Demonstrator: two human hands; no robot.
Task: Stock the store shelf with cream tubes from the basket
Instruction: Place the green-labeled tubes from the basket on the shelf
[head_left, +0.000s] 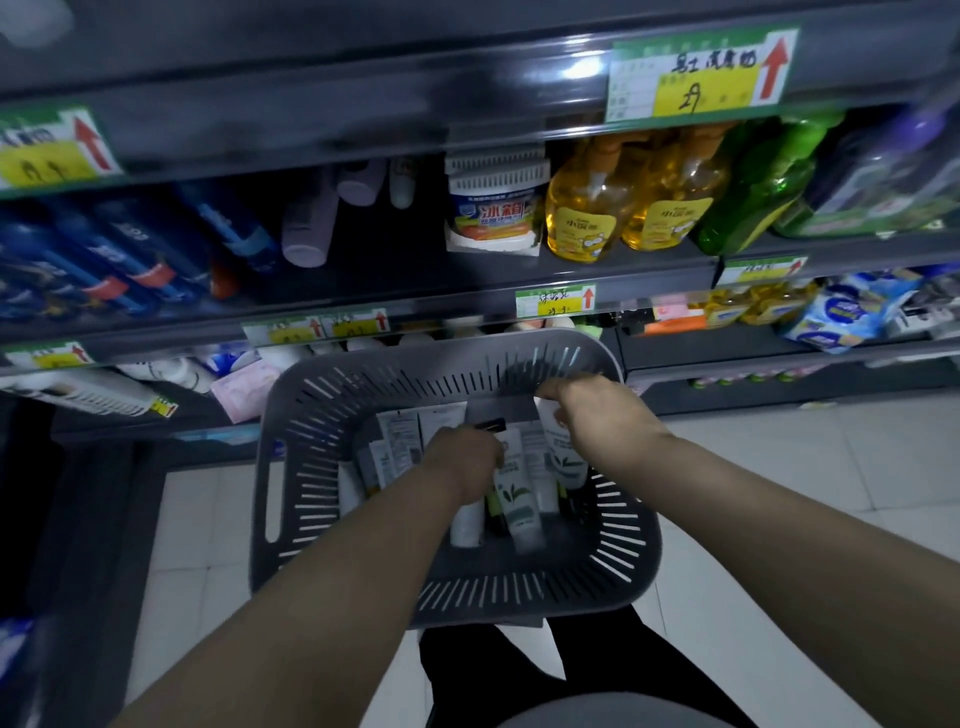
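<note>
Setting: store aisle, pale tiled floor (779, 519), dark shelving (363, 291) filling the 9-to-3 o'clock band of our view.
Shelf stock: blue tubes (104, 260) at 10 o'clock, white tub with slotted lid (493, 208) at 12, yellow pump bottles (623, 202) at 1, green bottles (753, 182) at 2.
Price tags: green-yellow with red arrows, largest tag (701, 73) at 1 o'clock on the upper shelf edge.
Basket: grey slotted basket (322, 467) dead centre, below the lowest shelf edge, above our dark trousers (493, 675).
Cream tubes: white cream tubes (405, 441) all in the basket bottom, lying loose and overlapping; leaf-print tube (514, 499) at centre.
Left hand: left hand (462, 462) down among the tubes, fingers curled; we cannot tell whether it grips one.
Right hand: right hand (602, 410) at 1 o'clock of the basket, closed around the upper end of a white tube (561, 452), tube raised above the pile.
Blur: shelf edges smeared, tag text mostly unreadable.
</note>
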